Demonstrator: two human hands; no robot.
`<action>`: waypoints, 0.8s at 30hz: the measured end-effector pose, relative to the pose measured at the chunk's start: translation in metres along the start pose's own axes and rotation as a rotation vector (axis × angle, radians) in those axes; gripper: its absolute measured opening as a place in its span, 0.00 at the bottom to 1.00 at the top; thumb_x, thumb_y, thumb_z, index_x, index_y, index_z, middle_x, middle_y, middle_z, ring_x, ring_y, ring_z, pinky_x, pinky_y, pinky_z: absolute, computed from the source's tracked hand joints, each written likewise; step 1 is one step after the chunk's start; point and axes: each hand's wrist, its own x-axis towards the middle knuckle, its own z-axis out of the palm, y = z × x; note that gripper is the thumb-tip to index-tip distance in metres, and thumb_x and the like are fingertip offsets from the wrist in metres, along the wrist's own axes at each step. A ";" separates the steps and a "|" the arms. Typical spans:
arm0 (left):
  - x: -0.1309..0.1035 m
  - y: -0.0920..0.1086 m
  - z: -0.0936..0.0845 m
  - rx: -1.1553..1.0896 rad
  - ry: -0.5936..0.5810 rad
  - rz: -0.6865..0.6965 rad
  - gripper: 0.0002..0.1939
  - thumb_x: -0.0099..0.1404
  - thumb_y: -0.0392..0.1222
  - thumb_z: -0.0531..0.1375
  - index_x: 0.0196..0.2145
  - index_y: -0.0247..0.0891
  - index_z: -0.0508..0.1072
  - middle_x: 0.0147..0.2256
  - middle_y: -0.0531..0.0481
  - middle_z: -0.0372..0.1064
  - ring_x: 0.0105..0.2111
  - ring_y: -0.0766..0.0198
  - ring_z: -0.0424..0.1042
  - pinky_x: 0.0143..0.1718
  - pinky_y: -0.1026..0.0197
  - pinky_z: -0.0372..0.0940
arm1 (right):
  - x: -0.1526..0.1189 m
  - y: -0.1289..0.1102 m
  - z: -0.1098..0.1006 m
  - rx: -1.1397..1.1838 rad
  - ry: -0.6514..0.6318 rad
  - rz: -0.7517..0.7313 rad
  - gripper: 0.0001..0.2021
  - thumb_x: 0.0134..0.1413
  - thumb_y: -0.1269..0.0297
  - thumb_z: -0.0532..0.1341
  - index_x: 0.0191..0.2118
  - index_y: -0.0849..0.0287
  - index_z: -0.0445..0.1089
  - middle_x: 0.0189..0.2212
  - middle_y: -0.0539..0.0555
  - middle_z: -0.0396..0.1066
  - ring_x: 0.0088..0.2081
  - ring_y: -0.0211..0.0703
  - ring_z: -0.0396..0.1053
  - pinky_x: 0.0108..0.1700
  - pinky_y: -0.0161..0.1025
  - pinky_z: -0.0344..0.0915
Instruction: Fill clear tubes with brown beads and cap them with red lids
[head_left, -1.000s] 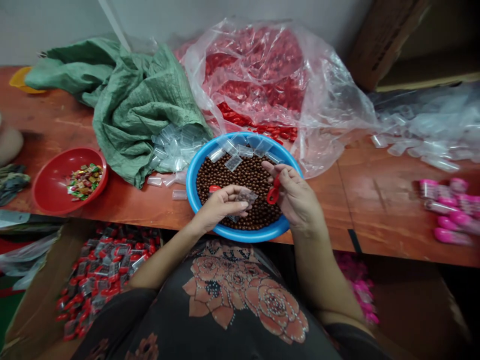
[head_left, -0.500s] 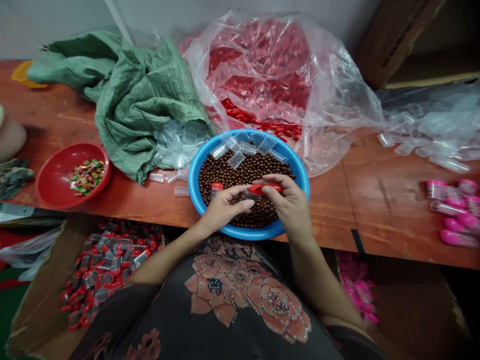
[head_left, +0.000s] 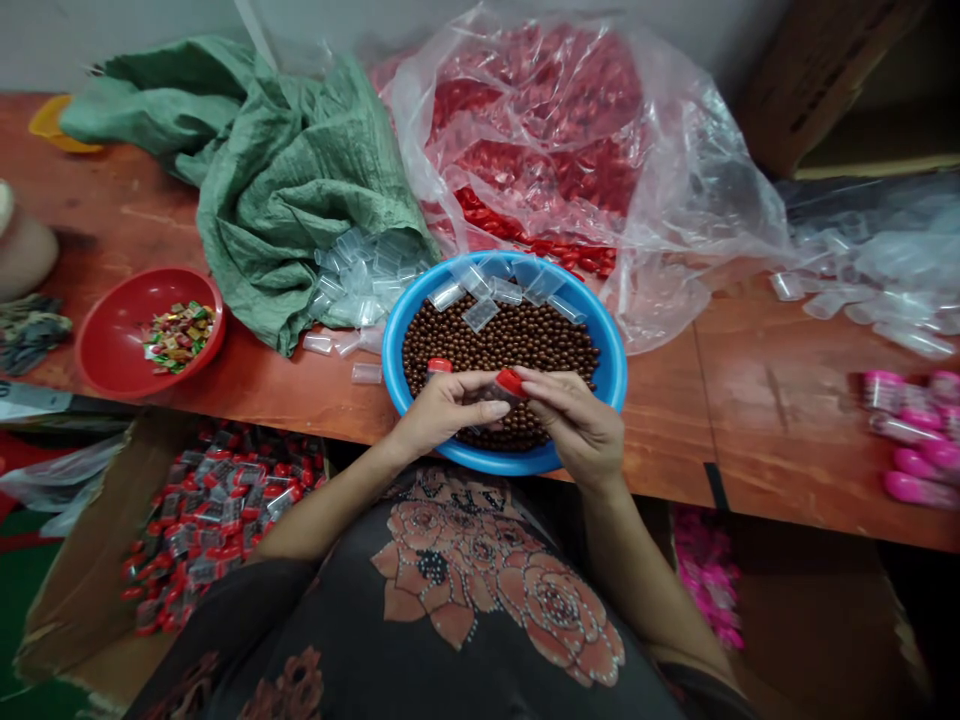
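Over a blue basin of small brown balls, my left hand is closed on a small clear plastic container between thumb and fingers. A red cap covers the container's upper end. The fingers of my right hand are closed against this cap from the right. Beside my left hand's knuckles shows a second red-capped container; whether the hand holds it too, I cannot tell. Several empty clear containers lie on the balls at the basin's far side.
Behind the basin sits a clear bag of red caps. Green sacking with clear containers lies left, near a red bowl of wrapped sweets. Below stands a carton of red-capped containers. Pink-capped containers lie right.
The red cap, earlier lying lengthwise in my right fingers beside the container, now sits on the container's end. My right fingers have shifted to press against it. The view has moved slightly.
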 end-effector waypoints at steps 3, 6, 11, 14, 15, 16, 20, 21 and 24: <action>-0.001 0.001 0.000 0.015 0.005 0.019 0.22 0.60 0.46 0.67 0.52 0.41 0.78 0.42 0.48 0.78 0.38 0.65 0.74 0.43 0.61 0.71 | 0.000 0.000 0.000 -0.034 -0.006 -0.056 0.22 0.60 0.68 0.64 0.56 0.35 0.69 0.55 0.47 0.75 0.51 0.47 0.74 0.50 0.53 0.72; -0.001 0.001 0.002 0.047 0.033 0.042 0.23 0.59 0.47 0.68 0.52 0.40 0.78 0.42 0.47 0.79 0.38 0.64 0.76 0.43 0.61 0.71 | 0.001 0.001 0.003 -0.155 -0.053 -0.109 0.30 0.54 0.62 0.70 0.61 0.38 0.63 0.57 0.51 0.73 0.53 0.51 0.73 0.51 0.54 0.71; 0.001 0.000 0.012 0.108 0.117 0.099 0.23 0.59 0.44 0.68 0.52 0.38 0.78 0.47 0.46 0.78 0.46 0.59 0.76 0.54 0.55 0.68 | 0.003 0.002 0.010 -0.337 -0.061 -0.199 0.44 0.54 0.60 0.69 0.71 0.46 0.47 0.58 0.60 0.69 0.56 0.56 0.70 0.54 0.58 0.70; 0.002 -0.002 0.015 0.083 0.148 0.104 0.24 0.59 0.43 0.67 0.54 0.38 0.77 0.49 0.45 0.78 0.48 0.58 0.76 0.57 0.52 0.66 | 0.003 0.002 0.012 -0.406 -0.079 -0.237 0.43 0.56 0.63 0.67 0.72 0.47 0.45 0.59 0.61 0.68 0.58 0.57 0.69 0.55 0.59 0.69; 0.001 -0.002 0.016 0.078 0.148 0.106 0.24 0.60 0.43 0.67 0.54 0.38 0.77 0.49 0.45 0.78 0.48 0.58 0.76 0.57 0.52 0.65 | 0.003 0.002 0.012 -0.417 -0.088 -0.243 0.43 0.56 0.63 0.67 0.72 0.48 0.45 0.60 0.62 0.68 0.58 0.57 0.69 0.55 0.59 0.69; 0.001 -0.002 0.015 0.077 0.146 0.112 0.23 0.60 0.42 0.66 0.53 0.38 0.77 0.48 0.46 0.78 0.47 0.59 0.76 0.58 0.53 0.65 | 0.003 0.002 0.012 -0.424 -0.091 -0.252 0.43 0.56 0.64 0.67 0.72 0.49 0.44 0.60 0.62 0.67 0.58 0.57 0.69 0.55 0.58 0.70; 0.000 -0.002 0.013 0.060 0.123 0.123 0.21 0.60 0.42 0.67 0.51 0.38 0.78 0.47 0.47 0.78 0.48 0.60 0.76 0.58 0.55 0.64 | 0.002 0.003 0.011 -0.453 -0.090 -0.296 0.44 0.57 0.64 0.67 0.72 0.50 0.41 0.62 0.63 0.66 0.59 0.57 0.69 0.54 0.57 0.71; 0.000 -0.002 0.013 0.049 0.120 0.114 0.22 0.59 0.43 0.67 0.52 0.38 0.78 0.47 0.47 0.78 0.48 0.60 0.75 0.58 0.55 0.64 | 0.002 0.004 0.011 -0.455 -0.083 -0.300 0.44 0.56 0.64 0.67 0.72 0.49 0.42 0.61 0.62 0.67 0.58 0.56 0.70 0.54 0.57 0.71; 0.003 -0.006 0.016 -0.019 0.162 0.081 0.29 0.60 0.49 0.68 0.57 0.40 0.73 0.44 0.47 0.78 0.46 0.60 0.75 0.54 0.56 0.67 | 0.003 0.002 0.010 -0.429 -0.070 -0.289 0.43 0.55 0.62 0.68 0.71 0.47 0.45 0.58 0.61 0.70 0.56 0.56 0.71 0.53 0.56 0.71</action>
